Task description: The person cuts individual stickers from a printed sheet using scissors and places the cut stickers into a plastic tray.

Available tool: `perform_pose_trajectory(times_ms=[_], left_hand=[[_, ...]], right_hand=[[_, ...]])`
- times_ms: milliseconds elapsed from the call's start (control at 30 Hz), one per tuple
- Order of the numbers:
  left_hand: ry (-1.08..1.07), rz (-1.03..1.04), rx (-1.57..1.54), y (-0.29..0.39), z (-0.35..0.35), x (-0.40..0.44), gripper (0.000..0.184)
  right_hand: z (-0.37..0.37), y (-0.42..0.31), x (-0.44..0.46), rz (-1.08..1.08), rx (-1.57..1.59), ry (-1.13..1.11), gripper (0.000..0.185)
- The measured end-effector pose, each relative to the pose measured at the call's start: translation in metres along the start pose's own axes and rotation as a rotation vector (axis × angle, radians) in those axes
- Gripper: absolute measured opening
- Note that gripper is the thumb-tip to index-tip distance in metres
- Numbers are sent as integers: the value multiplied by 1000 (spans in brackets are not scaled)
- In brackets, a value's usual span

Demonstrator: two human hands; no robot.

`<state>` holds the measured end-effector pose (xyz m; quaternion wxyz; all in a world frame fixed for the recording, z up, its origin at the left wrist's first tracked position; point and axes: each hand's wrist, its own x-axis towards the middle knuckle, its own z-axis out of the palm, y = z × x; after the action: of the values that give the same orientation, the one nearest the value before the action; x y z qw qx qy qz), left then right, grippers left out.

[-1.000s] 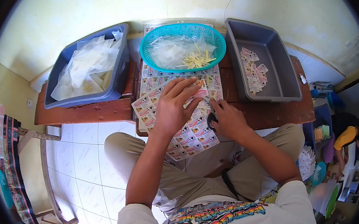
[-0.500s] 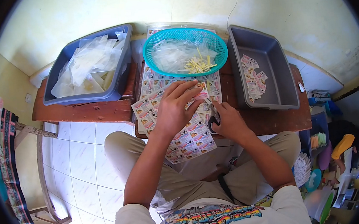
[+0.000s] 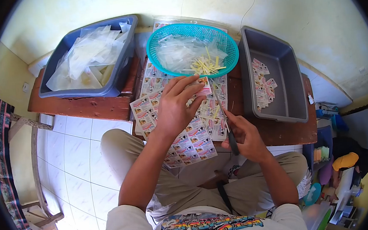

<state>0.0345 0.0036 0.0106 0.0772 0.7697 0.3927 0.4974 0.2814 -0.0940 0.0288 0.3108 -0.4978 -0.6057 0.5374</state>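
My left hand [image 3: 176,104] pinches a small printed label [image 3: 205,85] between fingertips and thumb. In my right hand [image 3: 247,138] are black-handled scissors [image 3: 233,142], their blades pointing up and away beside the label. Whether the blades touch the label I cannot tell. Beneath my left hand, a sheet of printed labels [image 3: 191,144] hangs over the table's front edge. More printed sheets [image 3: 150,76] lie flat on the table under it. Just beyond the label, a teal basket [image 3: 151,52] holds clear plastic bags [image 3: 177,53] and a heap of thin yellow strips [image 3: 205,65].
A grey bin [image 3: 291,80] at the right contains several cut labels [image 3: 263,85]. The left bin [image 3: 120,79] is filled with translucent plastic pouches [image 3: 86,58]. Both stand on brown wooden tables [image 3: 105,109]. Another person [image 3: 351,158] is bent over at the far right.
My right hand has drawn back toward me and right, and the scissors have turned so their long blades show. The left hand still pinches the label. The whole view has shifted slightly.
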Motion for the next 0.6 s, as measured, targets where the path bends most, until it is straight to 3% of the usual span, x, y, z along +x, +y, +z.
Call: perform_pose_trajectory(times_ms=[33, 133, 600], left_hand=[[2, 6, 9, 0, 2, 0, 37], [3, 4, -2, -1, 6, 0, 37], [-34, 31, -37, 6, 7, 0, 38]], right_hand=[[2, -1, -1, -54, 160, -12, 97], [0, 2, 0, -89, 244, -86, 99], [4, -7, 6, -94, 271, -91, 100]])
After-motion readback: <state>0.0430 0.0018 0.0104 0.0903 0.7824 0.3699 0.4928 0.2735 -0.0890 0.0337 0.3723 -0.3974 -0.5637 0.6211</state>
